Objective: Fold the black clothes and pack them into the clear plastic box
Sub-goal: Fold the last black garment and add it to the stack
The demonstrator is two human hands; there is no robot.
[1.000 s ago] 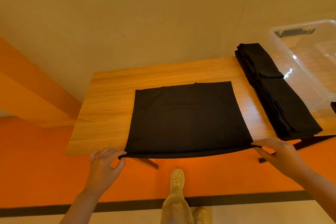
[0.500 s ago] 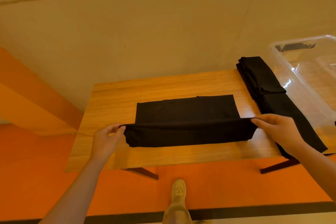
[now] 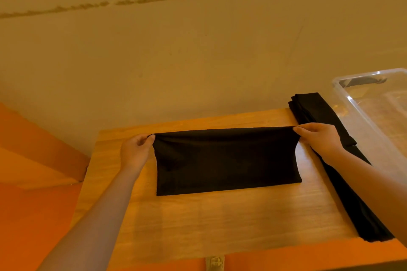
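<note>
A black garment (image 3: pixel 224 160) lies folded in half on the wooden table (image 3: pixel 209 220), its doubled edge held just above the far side of the tabletop. My left hand (image 3: pixel 135 152) pinches the garment's far left corner. Its far right corner is pinched by my right hand (image 3: pixel 319 141). A stack of folded black clothes (image 3: pixel 343 171) runs along the table's right edge, partly behind my right forearm. The clear plastic box (image 3: pixel 374 112) stands at the right, beside that stack.
A beige wall rises right behind the table. The floor to the left and below is orange. The toe of my shoe (image 3: pixel 214 264) shows under the table's near edge.
Both hands lifted the garment's near edge from the table's front and carried it away from me over to the far edge, folding the cloth in half. The view tilted upward.
</note>
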